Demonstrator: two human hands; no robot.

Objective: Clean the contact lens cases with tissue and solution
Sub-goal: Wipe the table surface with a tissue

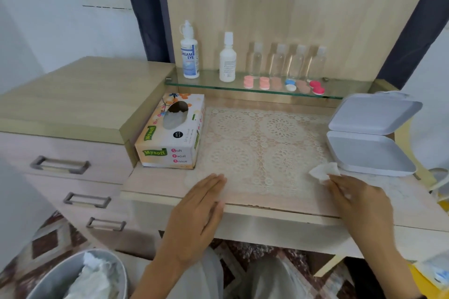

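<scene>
At near right corner of cream lace mat (262,143): right hand (357,199) pinches crumpled white tissue (324,172). Left hand (201,204) flat at mat's near left edge, fingers straight, together, empty. Small round lens cases (264,83), pink, blue-white, red, in row behind mat, well apart from both hands. White blue-labelled solution bottle (190,56) behind mat's far left corner. Best approach, likely: bring one case onto mat, wet it, turn clean tissue face into each well.
</scene>
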